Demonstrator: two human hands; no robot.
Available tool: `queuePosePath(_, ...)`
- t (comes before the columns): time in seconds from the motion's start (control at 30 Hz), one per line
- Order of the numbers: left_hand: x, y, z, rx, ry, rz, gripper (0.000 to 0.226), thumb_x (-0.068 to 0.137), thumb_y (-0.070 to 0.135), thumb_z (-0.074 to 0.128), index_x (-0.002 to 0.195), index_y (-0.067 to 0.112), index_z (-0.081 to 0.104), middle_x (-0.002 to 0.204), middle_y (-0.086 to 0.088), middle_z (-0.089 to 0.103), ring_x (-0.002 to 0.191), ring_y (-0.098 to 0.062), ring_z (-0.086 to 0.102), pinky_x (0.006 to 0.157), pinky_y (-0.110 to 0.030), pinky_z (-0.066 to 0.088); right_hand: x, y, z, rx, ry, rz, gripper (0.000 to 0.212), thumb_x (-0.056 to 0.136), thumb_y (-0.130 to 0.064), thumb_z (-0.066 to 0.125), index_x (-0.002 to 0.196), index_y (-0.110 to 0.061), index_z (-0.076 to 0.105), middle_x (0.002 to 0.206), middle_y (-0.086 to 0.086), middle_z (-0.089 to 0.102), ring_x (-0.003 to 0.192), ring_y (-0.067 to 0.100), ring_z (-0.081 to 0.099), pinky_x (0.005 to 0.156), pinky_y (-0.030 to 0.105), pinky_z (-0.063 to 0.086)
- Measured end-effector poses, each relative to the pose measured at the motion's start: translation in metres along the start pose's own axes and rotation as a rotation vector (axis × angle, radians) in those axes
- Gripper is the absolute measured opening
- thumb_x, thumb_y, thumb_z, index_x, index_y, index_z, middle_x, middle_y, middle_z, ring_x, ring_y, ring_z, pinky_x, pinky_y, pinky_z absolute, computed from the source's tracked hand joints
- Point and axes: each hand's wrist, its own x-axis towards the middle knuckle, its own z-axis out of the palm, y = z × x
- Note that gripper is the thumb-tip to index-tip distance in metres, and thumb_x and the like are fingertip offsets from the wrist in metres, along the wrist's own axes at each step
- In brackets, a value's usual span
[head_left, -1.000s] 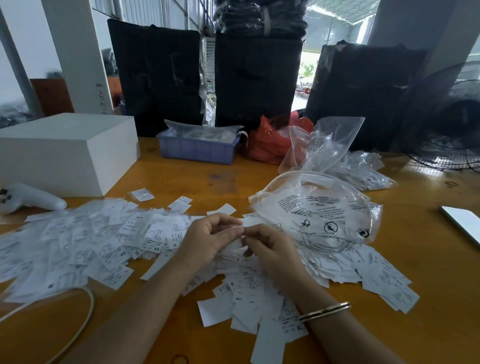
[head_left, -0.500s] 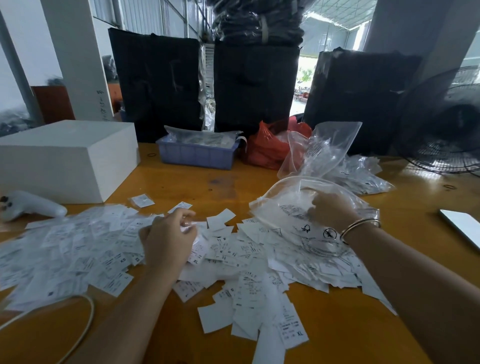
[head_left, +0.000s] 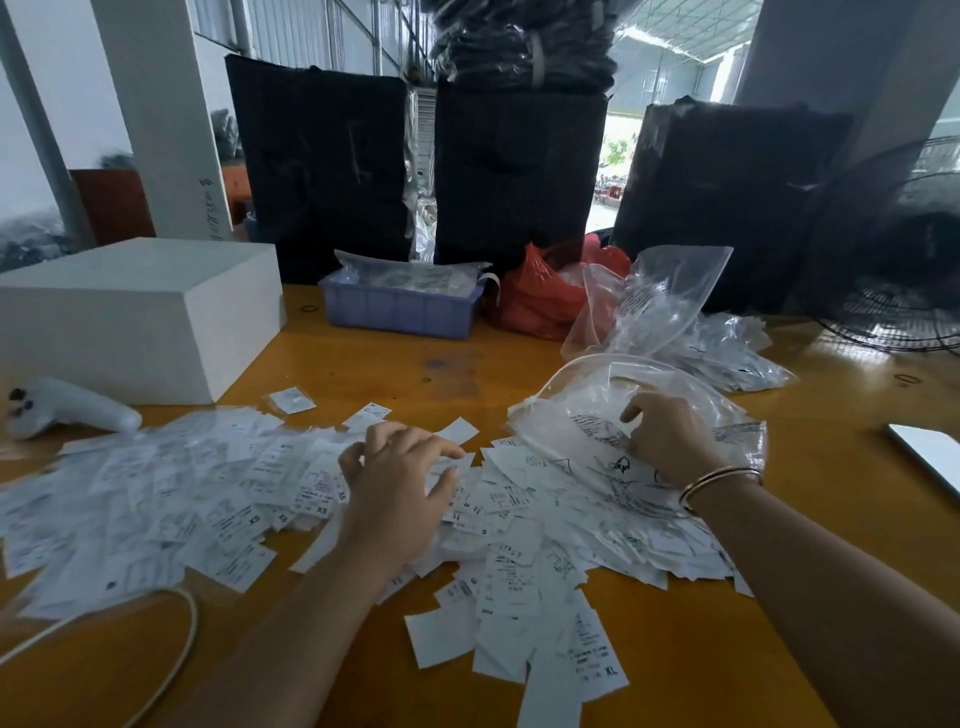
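- The clear printed plastic bag (head_left: 597, 415) lies on the yellow wooden table (head_left: 389, 364), right of centre. Its long axis runs left to right and its gaping mouth faces left, toward the heap of white paper size labels (head_left: 218, 483).
- The left hand (head_left: 400, 483) rests on the labels, fingers spread and relaxed.
- The right hand (head_left: 670, 436) is on the bag with fingers curled; I cannot tell whether it grasps the film.

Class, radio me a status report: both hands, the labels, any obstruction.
Left hand open, resting on scattered white paper size labels. Right hand at mouth of clear printed plastic bag, grip unclear. No obstruction between them.
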Motion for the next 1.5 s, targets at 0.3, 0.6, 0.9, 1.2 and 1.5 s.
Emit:
queuePosePath(0.3,-0.002,0.001,0.002,-0.074,-0.056,-0.031,0.012,0.092,0.034,0.057,0.100,0.038,0.065,0.109,0.022,0.058,0.121,-0.008,0.035,0.082,-0.024,0.008,-0.003,0.007,0.003,-0.107,0.011,0.018,0.027,0.086,-0.004,0.055,0.108,-0.013,0.067,0.107,0.011,0.065,0.096,0.030,0.061,0.078,0.033,0.051)
queuePosePath(0.6,0.003,0.006,0.000,-0.340,-0.034,-0.041,0.012,0.092,0.040,0.055,0.100,0.039,0.063,0.100,0.032,0.052,0.115,-0.001,0.038,0.088,-0.026,0.017,-0.045,-0.046,-0.018,0.753,0.175,-0.188,0.006,0.090,-0.016,0.060,0.086,-0.020,0.063,0.075,-0.006,0.069,0.060,0.007,0.063,0.051,0.009,0.044)
queuePosePath(0.9,0.001,0.007,-0.006,-0.695,-0.186,-0.165,0.054,0.076,0.074,0.042,0.100,0.030,0.064,0.075,0.009,0.062,0.064,0.000,0.056,0.059,-0.010,0.040,-0.093,-0.090,0.030,0.982,-0.322,-0.146,0.013,0.089,-0.025,0.063,0.083,-0.014,0.067,0.070,-0.002,0.073,0.065,0.010,0.069,0.063,0.019,0.053)
queuePosePath(1.2,0.005,0.003,-0.001,-0.726,-0.219,-0.254,0.003,0.086,0.035,0.066,0.086,0.033,0.064,0.060,0.019,0.059,0.058,0.005,0.055,0.054,-0.009,0.041,-0.094,-0.088,0.036,1.080,-0.315,-0.133,0.015,0.085,-0.019,0.069,0.080,-0.007,0.064,0.068,0.005,0.072,0.056,0.009,0.065,0.055,0.016,0.049)
queuePosePath(1.5,0.005,0.001,0.001,-0.742,-0.139,-0.312,0.024,0.092,0.034,0.057,0.081,0.013,0.063,0.073,0.009,0.070,0.060,-0.001,0.061,0.054,-0.011,0.048,-0.086,-0.075,0.034,1.490,-0.231,0.083,0.014,0.089,0.003,0.053,0.081,-0.007,0.050,0.077,0.008,0.066,0.077,0.022,0.070,0.065,0.023,0.054)
